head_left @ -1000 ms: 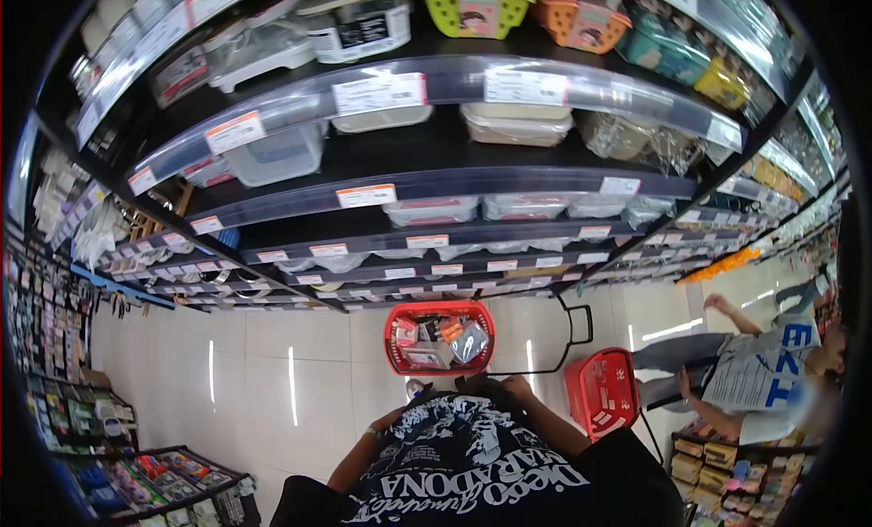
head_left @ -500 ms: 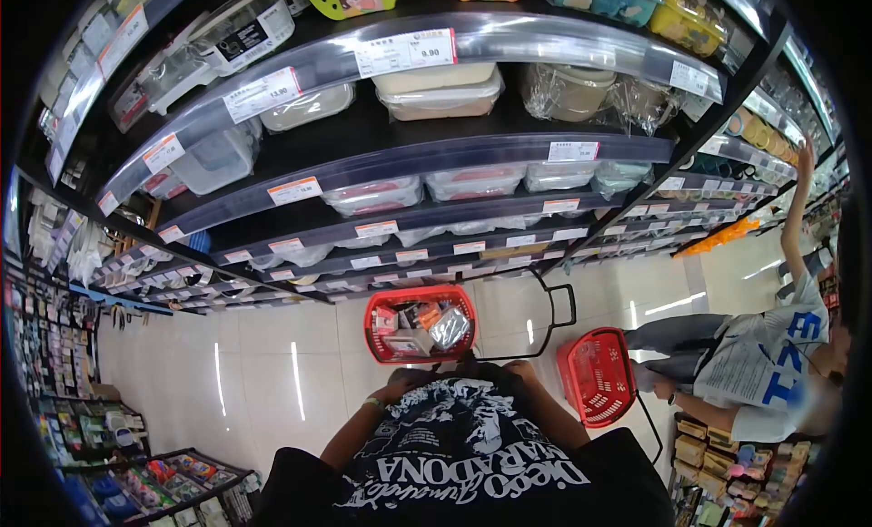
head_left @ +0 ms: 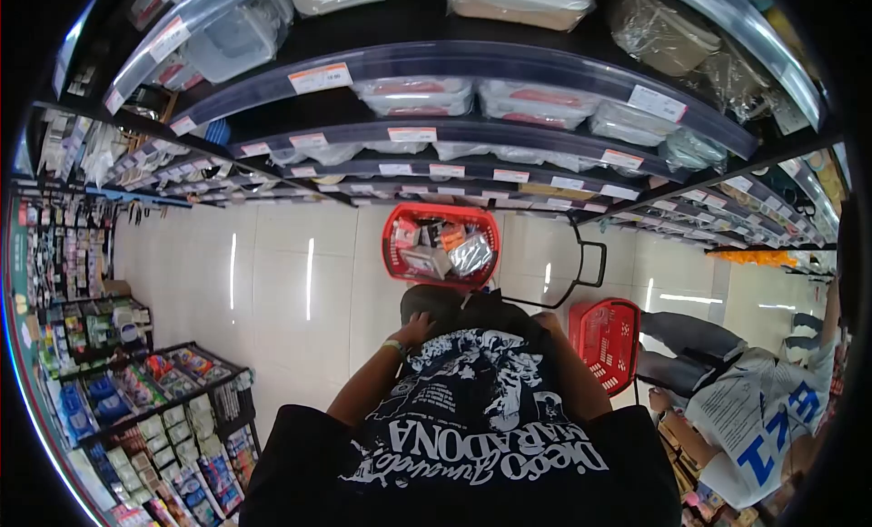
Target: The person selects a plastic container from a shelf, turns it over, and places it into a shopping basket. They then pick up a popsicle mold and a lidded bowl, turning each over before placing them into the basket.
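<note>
My left hand (head_left: pixel 419 328) rests against the dark clothing at my left hip, a light band on its wrist. My right hand (head_left: pixel 549 323) is near my right hip, partly covered by my black printed T-shirt (head_left: pixel 481 427). The fingers of both hands are too small and hidden to make out. Just beyond my legs, a red shopping basket (head_left: pixel 391 254) stands on the floor with several packaged goods (head_left: pixel 445 249) in it. Its long black handle (head_left: pixel 592 264) extends to the right. Neither hand touches the basket.
Ahead rises a shelf unit (head_left: pixel 509 147) with wrapped plastic containers (head_left: pixel 536 103) and price labels. A second red basket (head_left: pixel 604 344) stands to the right, beside another person (head_left: pixel 758 409). Display racks (head_left: pixel 163 391) are at lower left. Pale tiles (head_left: pixel 282 327) cover the floor.
My view has tilted downward, so the shelves sit higher in the picture. My left hand has shifted inward at my hip. The other person's raised arm has come down toward the picture's right edge.
</note>
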Demonstrator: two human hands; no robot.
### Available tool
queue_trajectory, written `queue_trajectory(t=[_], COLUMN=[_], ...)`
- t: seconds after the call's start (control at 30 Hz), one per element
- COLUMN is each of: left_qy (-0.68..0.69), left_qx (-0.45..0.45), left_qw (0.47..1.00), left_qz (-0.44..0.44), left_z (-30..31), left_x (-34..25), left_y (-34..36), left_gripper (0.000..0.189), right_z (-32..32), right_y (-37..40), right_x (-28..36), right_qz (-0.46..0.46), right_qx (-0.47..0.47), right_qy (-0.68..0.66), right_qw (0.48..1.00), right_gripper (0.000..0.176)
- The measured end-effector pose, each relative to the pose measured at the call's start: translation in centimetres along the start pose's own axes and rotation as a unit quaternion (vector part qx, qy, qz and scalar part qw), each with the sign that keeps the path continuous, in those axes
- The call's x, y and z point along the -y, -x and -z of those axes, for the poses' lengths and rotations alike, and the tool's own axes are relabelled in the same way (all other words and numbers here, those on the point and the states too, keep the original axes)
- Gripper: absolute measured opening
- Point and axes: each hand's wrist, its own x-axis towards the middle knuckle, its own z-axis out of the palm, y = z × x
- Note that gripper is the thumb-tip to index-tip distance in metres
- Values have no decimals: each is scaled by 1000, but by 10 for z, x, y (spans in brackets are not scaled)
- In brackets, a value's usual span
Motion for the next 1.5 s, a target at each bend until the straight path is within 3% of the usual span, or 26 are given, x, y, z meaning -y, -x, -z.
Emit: queue_trajectory(t=[0.03, 0.2, 0.27, 0.3, 0.33, 0.4, 0.43, 0.53, 0.6, 0.7, 0.77, 0.87, 1.0, 1.1, 1.17, 1.27, 1.37, 1.5], left_qy=[9, -11, -15, -19, -15, -127, -178, -173, -17, 92, 70, 55, 109, 125, 155, 246, 296, 323], left_qx=[14, 24, 32, 38, 28, 32, 36, -7, 10, 0, 15, 37, 44, 13, -60, -74, -86, -101], left_qw=[1000, 997, 996, 996, 997, 990, 977, 968, 996, 993, 995, 996, 991, 988, 984, 959, 939, 931], left_qz=[22, 79, 82, 84, 75, -48, -111, -183, -85, 74, 71, 67, 64, 90, 65, 117, 152, 135], left_z=[5, 0, 8, 11, 15, -6, -19, -42, -28, -32, -37, -36, -28, -23, -38, -24, -10, -6], left_x=[-15, -31, -46, -53, -62, -28, -10, 24, 2, -11, 0, 9, 20, 14, 24, 16, 8, 17], left_y=[14, 37, 50, 55, 63, 51, 47, 35, 36, 26, 10, -9, -47, -67, -89, -115, -135, -155], left_gripper=[59, 63, 62, 61, 58, 54, 53, 53, 58, 55, 59, 62, 63, 63, 65, 66, 70, 75], right_z=[-22, 4, 13, 14, 11, 1, -9, -18, -36, -34, -37, -33, -34, -46, -65, -86, -98, -123], right_y=[-27, -37, -35, -36, -38, -40, -40, -37, -41, -45, -50, -68, -103, -131, -154, -184, -210, -245], right_x=[-51, 25, 63, 73, 74, 72, 63, 64, 35, 48, 39, 47, 56, 62, 37, 43, 62, 72], right_qz=[141, 230, 13, -102, -136, -209, -190, -186, -171, -217, -166, -245, -269, -246, -192, -208, -251, -210], right_qx=[54, 92, 108, 111, 112, 112, 99, 99, 112, 127, 145, 198, 221, 227, 274, 293, 266, 242], right_qy=[186, 176, -16, -110, -121, -142, -129, -91, -83, -54, -22, -88, -138, -97, -61, -88, -113, -90], right_qw=[971, 953, 994, 982, 977, 961, 968, 973, 975, 966, 975, 945, 927, 937, 940, 929, 924, 943], right_gripper=[25, 24, 26, 28, 29, 31, 28, 27, 27, 28, 26, 23, 27, 28, 28, 27, 29, 29])
